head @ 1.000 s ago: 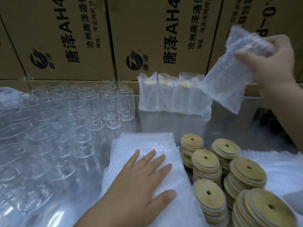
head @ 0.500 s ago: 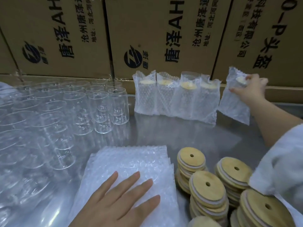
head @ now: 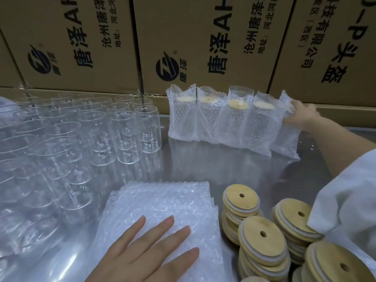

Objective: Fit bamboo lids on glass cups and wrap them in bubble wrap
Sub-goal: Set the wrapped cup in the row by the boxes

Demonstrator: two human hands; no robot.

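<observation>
Left hand [head: 142,255] flat, fingers spread, on bubble wrap stack [head: 162,204]; right hand [head: 303,115] grips end wrapped cup [head: 285,139] standing on surface [head: 203,159].

Left hand [head: 142,255] flat, fingers straight; right hand [head: 303,115] outstretched, fingers curled.

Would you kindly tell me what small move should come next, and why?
Probably let the right hand release the wrapped cup: it seems to stand on the table beside the row of wrapped cups, while the left hand rests flat on the bubble-wrap bags.
</observation>
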